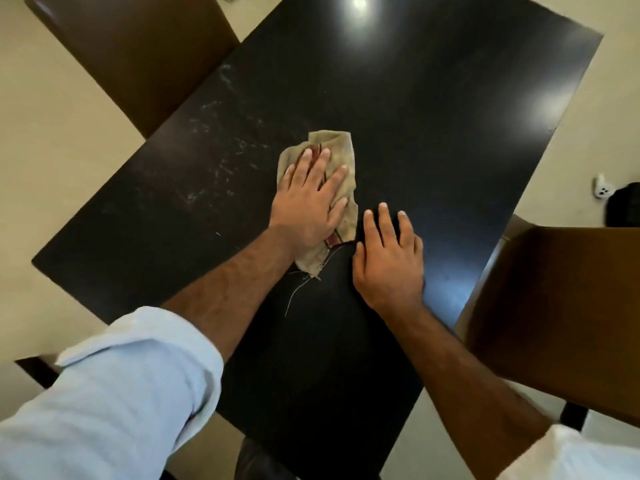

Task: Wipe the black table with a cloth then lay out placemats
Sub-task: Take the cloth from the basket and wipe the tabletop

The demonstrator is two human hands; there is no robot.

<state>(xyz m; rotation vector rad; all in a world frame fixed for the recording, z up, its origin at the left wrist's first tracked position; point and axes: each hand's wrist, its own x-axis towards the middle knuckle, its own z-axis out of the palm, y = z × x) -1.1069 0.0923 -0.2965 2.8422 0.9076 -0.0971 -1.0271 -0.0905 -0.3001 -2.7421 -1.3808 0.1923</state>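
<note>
A glossy black table fills the middle of the head view. A crumpled beige cloth with reddish marks and loose threads lies near its centre. My left hand presses flat on the cloth, fingers spread, palm covering most of it. Just to the right, my right hand rests flat on the bare tabletop beside the cloth's edge, holding nothing. Whitish dusty smears show on the table's left part. No placemats are in view.
A brown chair stands at the table's upper left side and another brown chair at the right. A dark seat edge shows at the bottom. A small white object lies on the beige floor at right.
</note>
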